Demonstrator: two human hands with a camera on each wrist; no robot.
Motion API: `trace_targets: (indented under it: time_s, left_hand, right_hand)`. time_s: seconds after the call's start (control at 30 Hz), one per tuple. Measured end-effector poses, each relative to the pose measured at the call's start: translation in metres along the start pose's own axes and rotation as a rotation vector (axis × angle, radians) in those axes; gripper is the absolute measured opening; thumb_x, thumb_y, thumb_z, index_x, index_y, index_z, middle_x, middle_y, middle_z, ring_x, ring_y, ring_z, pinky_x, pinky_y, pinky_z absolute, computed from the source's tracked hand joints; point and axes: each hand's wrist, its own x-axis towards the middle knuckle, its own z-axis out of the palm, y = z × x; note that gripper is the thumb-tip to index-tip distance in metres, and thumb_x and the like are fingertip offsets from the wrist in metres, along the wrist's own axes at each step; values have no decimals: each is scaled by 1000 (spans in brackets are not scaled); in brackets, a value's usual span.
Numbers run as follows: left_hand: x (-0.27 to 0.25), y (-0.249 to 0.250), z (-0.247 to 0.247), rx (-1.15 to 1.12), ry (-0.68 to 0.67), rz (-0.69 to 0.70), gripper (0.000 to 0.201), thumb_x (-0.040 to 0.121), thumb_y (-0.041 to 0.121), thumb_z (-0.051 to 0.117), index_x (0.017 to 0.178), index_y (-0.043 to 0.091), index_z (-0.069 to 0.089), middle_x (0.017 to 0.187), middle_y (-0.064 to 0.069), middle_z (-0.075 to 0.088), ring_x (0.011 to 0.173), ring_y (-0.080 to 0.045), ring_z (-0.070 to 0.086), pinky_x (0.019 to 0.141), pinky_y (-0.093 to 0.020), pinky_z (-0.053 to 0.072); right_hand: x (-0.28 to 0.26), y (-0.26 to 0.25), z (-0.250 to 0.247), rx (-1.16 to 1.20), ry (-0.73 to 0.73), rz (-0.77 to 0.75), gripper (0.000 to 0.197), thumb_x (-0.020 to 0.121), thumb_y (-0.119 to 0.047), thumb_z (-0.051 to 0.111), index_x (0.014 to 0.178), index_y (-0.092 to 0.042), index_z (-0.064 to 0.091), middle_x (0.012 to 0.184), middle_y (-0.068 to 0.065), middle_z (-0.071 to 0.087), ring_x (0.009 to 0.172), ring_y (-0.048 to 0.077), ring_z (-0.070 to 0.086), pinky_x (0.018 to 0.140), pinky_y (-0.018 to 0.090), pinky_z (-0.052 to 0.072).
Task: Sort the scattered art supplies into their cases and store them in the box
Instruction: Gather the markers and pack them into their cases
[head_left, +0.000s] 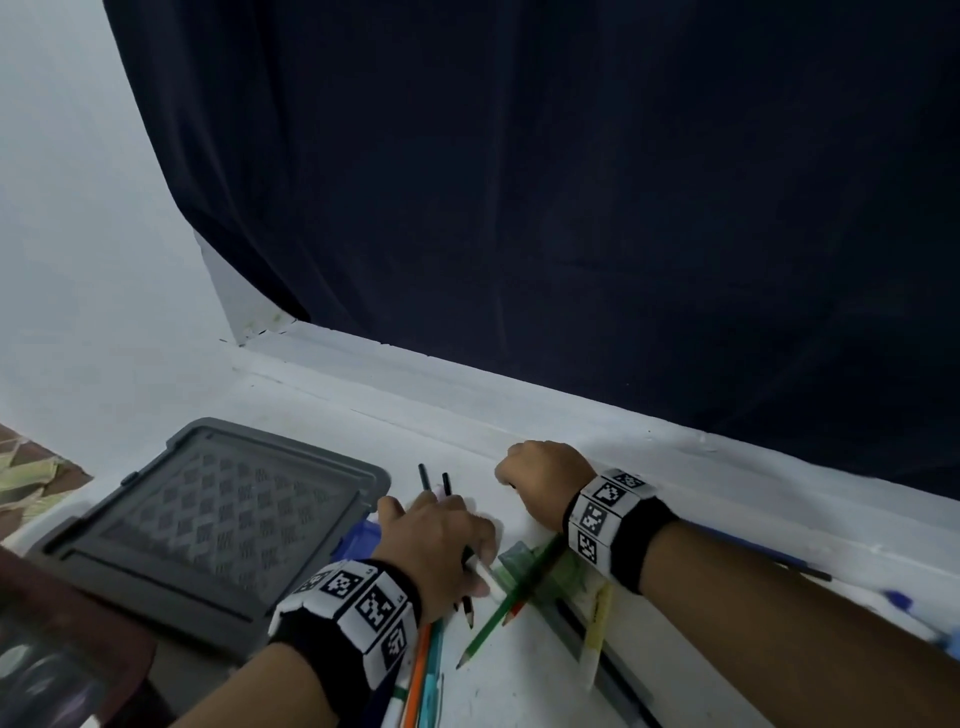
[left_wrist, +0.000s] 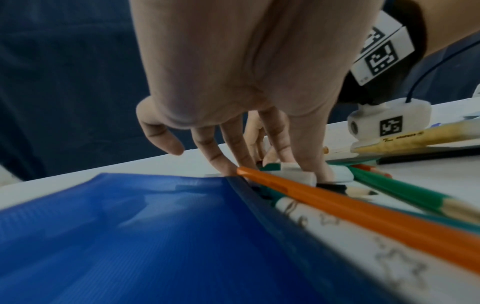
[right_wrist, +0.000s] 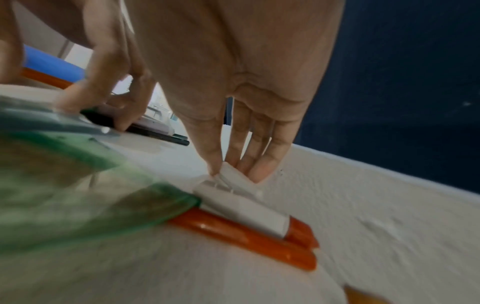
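White ledge under a dark curtain: I am gathering loose pencils and erasers.
From the head view, my left hand (head_left: 439, 545) curls down on black pencils (head_left: 447, 488) beside the grey box lid (head_left: 218, 525); my right hand (head_left: 540, 480) is knuckled over. At the left wrist, fingertips press erasers (left_wrist: 298, 172) by the blue case (left_wrist: 130, 226). At the right wrist, fingers (right_wrist: 259, 164) pinch a white eraser (right_wrist: 233, 174). Next, I judge, lift it into a case.
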Motion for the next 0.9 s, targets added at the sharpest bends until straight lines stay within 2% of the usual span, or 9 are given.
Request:
trace_targets:
  time_s: [0.07, 0.23, 0.33, 0.4, 0.47, 0.53, 0.67, 0.77, 0.9]
  left_hand:
    - [-3, 0, -2, -30, 27, 19, 20, 88, 45, 66, 105, 37, 59, 116, 20, 51, 119, -11, 38, 93, -42, 23]
    - [-12, 9, -23, -166, 173, 30, 11, 92, 40, 61, 93, 32, 54, 97, 16, 61, 98, -12, 55, 88, -39, 28]
    - [-19, 14, -52, -425, 211, 12, 24, 73, 55, 72, 83, 37, 61, 82, 14, 64, 85, -14, 63, 88, -40, 45]
    - [-26, 20, -71, -551, 280, 41, 28, 61, 60, 75, 77, 39, 65, 78, 11, 66, 77, -13, 65, 80, -37, 54]
    - [-36, 29, -89, -644, 354, 80, 25, 66, 47, 87, 76, 32, 69, 77, 6, 70, 74, -9, 65, 72, -27, 51]
    - [-51, 44, -104, -737, 405, 159, 19, 73, 33, 87, 80, 25, 71, 81, 4, 73, 79, -7, 68, 76, -24, 50]
    - [-104, 75, -116, -846, 332, 312, 9, 83, 22, 79, 89, 20, 73, 96, 1, 75, 93, -15, 71, 87, -29, 53]
    - [-151, 98, -108, -778, 292, 382, 9, 87, 22, 74, 95, 26, 73, 102, 0, 73, 84, -12, 71, 79, -17, 51]
    - [-212, 130, -87, -794, 187, 435, 27, 86, 20, 73, 112, 27, 70, 101, 5, 71, 81, -9, 71, 75, -14, 51]
  right_hand:
    - [-14, 6, -2, 13, 35, -2, 17, 84, 5, 51, 83, -12, 53, 91, 6, 49, 79, 30, 51, 52, 28, 26]
    - [-63, 17, -35, 94, 216, -8, 22, 84, 0, 54, 97, -13, 64, 94, 6, 59, 81, 32, 60, 62, 35, 42]
    - [-106, 18, -68, 153, 311, 19, 22, 90, -10, 53, 106, -19, 64, 101, -2, 59, 88, 25, 58, 69, 36, 46]
    - [-139, 19, -88, 212, 350, 56, 18, 91, -16, 56, 106, -21, 64, 99, -9, 55, 89, 20, 56, 69, 33, 42]
    - [-173, 19, -103, 256, 406, 75, 13, 91, -21, 61, 103, -24, 64, 94, -13, 54, 87, 16, 57, 70, 34, 46]
    - [-211, 17, -113, 324, 484, 87, 9, 89, -23, 66, 97, -25, 65, 91, -12, 58, 82, 11, 59, 71, 37, 52]
    - [-291, 3, -123, 510, 642, 137, 8, 86, -19, 73, 92, -22, 68, 86, -11, 62, 77, 6, 64, 67, 28, 53]
    - [-352, -19, -117, 639, 747, 181, 9, 85, -15, 75, 90, -19, 69, 83, -9, 64, 74, 7, 66, 65, 25, 53]
    - [-418, -49, -84, 660, 782, 220, 13, 83, -13, 77, 93, -19, 69, 84, -9, 65, 73, 7, 65, 64, 26, 53]
